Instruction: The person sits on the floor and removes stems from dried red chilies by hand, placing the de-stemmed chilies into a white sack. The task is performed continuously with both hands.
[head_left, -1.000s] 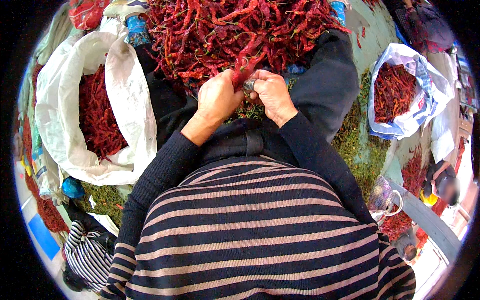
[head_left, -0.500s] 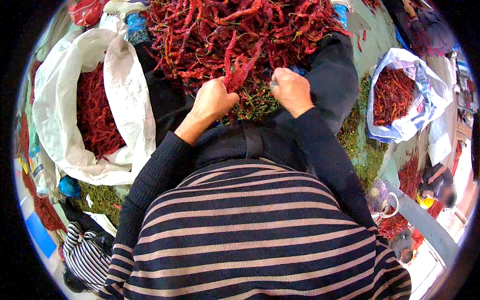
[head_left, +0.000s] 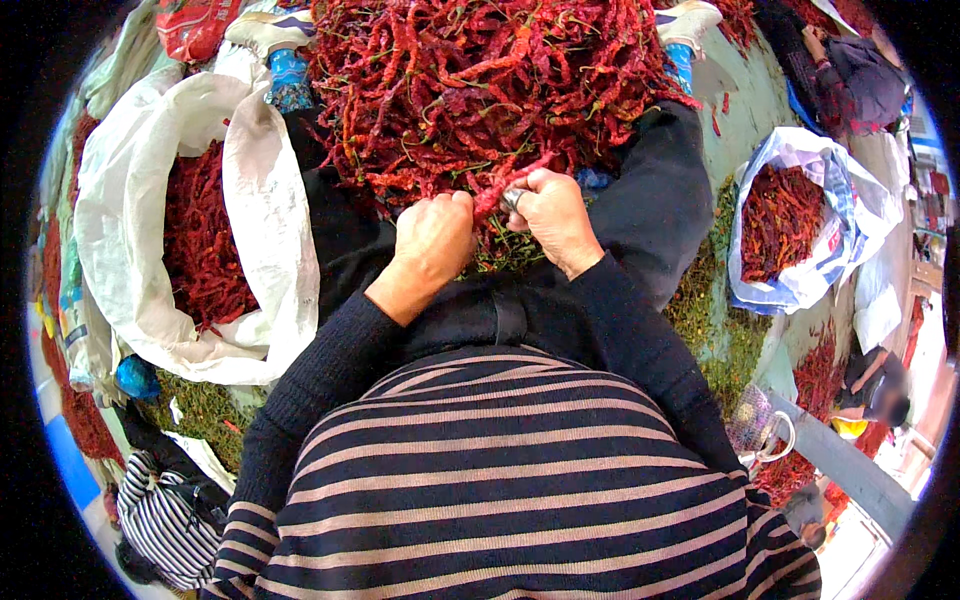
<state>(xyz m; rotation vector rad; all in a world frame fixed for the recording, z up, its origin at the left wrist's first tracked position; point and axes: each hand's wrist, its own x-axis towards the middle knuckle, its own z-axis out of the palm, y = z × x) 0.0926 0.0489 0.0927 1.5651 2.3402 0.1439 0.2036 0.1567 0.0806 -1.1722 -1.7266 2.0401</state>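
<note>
A big heap of dried red chillies (head_left: 480,80) lies between my legs, many with green stems on. My left hand (head_left: 432,243) is closed around dried chillies at the heap's near edge; its fingertips are turned away from view. Close on its right, my right hand (head_left: 562,222) pinches at the same red chillies (head_left: 490,193), which bridge the small gap between the hands. Something silvery (head_left: 513,197) sits at the right hand's thumb and forefinger. Below the hands, loose green stems (head_left: 490,258) lie near my lap.
On my left stands a white woven sack (head_left: 120,220) with its rim rolled down and red chillies inside. A white and blue bag (head_left: 752,290) of chillies stands on the right. Green stems (head_left: 205,410) litter the floor. Other people (head_left: 170,515) sit around the edges.
My hands have come together; the right moved left and down to the chillies in my left hand. The chillies that stood upright from the left hand now slant toward the right.
</note>
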